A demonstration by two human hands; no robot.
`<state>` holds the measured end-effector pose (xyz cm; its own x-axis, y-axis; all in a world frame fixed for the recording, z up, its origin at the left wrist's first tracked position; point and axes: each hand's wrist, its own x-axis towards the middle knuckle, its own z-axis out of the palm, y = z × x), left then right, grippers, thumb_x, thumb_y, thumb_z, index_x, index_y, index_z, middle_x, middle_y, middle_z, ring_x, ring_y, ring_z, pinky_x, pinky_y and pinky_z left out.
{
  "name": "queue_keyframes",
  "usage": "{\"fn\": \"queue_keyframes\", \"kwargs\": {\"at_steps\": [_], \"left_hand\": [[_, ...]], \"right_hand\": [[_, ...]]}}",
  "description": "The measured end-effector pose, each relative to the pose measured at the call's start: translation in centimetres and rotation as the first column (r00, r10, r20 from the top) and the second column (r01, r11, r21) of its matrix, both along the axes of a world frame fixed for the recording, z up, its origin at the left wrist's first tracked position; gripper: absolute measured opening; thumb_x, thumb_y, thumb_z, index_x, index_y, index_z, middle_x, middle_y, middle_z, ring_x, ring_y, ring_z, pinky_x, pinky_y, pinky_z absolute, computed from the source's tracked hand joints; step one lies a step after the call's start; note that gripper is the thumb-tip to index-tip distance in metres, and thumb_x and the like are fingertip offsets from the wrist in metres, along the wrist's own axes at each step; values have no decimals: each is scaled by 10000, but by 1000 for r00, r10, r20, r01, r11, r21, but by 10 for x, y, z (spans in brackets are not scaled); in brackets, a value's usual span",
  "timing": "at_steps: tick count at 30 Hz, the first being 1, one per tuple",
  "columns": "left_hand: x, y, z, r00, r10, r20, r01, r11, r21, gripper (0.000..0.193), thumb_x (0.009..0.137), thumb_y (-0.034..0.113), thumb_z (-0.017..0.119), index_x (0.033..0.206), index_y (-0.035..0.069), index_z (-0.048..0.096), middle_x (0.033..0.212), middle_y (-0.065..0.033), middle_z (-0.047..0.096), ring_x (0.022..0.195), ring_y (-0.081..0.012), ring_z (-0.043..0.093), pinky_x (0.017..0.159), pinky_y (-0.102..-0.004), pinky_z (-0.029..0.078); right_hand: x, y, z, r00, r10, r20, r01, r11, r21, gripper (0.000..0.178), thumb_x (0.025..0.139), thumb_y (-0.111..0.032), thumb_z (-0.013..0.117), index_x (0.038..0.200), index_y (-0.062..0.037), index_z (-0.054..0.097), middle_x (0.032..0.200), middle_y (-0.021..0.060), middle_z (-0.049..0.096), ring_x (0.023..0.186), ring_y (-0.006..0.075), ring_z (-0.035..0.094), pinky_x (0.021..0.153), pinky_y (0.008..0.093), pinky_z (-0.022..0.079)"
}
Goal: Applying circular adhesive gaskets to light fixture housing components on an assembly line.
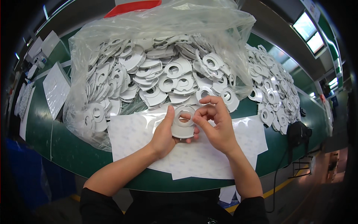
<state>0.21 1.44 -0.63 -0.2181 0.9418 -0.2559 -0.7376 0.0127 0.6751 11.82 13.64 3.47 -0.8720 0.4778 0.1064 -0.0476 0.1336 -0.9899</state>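
A light grey plastic part (182, 130) with a round hole near one end is held up over the white sheets. My left hand (163, 136) grips it from the left side, thumb along its edge and fingertips showing behind it. At the part's right edge, beside the hole, my right hand (218, 128) has its thumb and index finger brought close together in a pinch. Whether something small sits between those fingertips cannot be made out. White paper sheets (138, 130) with faint marks lie beneath both hands.
A clear plastic bag (80, 48) full of similar grey parts (147, 69) lies open beyond my hands. Another heap of such parts (278, 93) covers the right of the green table (67, 149). A red tray (132, 6) stands behind; a black bag-like object (298, 134) hangs at the right edge.
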Motion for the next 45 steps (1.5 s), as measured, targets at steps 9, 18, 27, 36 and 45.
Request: {"fn": "queue_keyframes", "kwargs": {"at_steps": [9, 18, 27, 36, 45], "left_hand": [[0, 0, -2, 1000, -14, 14, 14, 1000, 3, 619, 980, 544, 121, 1113, 52, 472, 930, -158, 607, 832, -234, 614, 660, -310, 466], [-1, -1, -2, 999, -32, 1, 32, 999, 10, 621, 980, 539, 101, 1106, 56, 471, 926, -164, 606, 825, -236, 614, 657, -309, 468], [0, 0, 2, 1000, -23, -9, 23, 1000, -14, 629, 979, 538, 89, 1106, 59, 476, 918, -156, 604, 820, -227, 615, 653, -305, 469], [-1, -2, 2, 997, -34, -75, 36, 999, 16, 442, 1002, 444, 274, 1063, 55, 474, 905, -146, 610, 793, -198, 618, 643, -295, 483], [0, -2, 3, 994, -22, -108, 22, 1000, 2, 169, 943, 188, 433, 1048, 63, 476, 900, -109, 614, 772, -180, 628, 618, -286, 492]], "right_hand": [[0, 1, -4, 1000, -16, -14, 17, 996, 89, 352, 853, 21, 591, 1149, -39, 410, 830, 70, 597, 670, 79, 570, 628, 200, 435], [-1, 1, -5, 1000, -17, -2, 17, 996, 92, 326, 853, 14, 600, 1120, -39, 422, 841, 67, 593, 686, 77, 568, 631, 199, 436], [-1, 2, -7, 999, -21, -40, 26, 991, 132, 295, 865, -20, 601, 1112, -37, 439, 806, 73, 601, 581, 77, 556, 522, 215, 437], [-1, 1, -7, 998, -21, -51, 30, 983, 182, 271, 855, 2, 606, 1083, -31, 464, 803, 70, 595, 567, 77, 557, 508, 213, 436], [0, -1, -5, 999, -33, -15, 36, 957, 287, 285, 825, 14, 640, 1066, -26, 492, 802, 67, 610, 594, 86, 577, 561, 209, 439]]}}
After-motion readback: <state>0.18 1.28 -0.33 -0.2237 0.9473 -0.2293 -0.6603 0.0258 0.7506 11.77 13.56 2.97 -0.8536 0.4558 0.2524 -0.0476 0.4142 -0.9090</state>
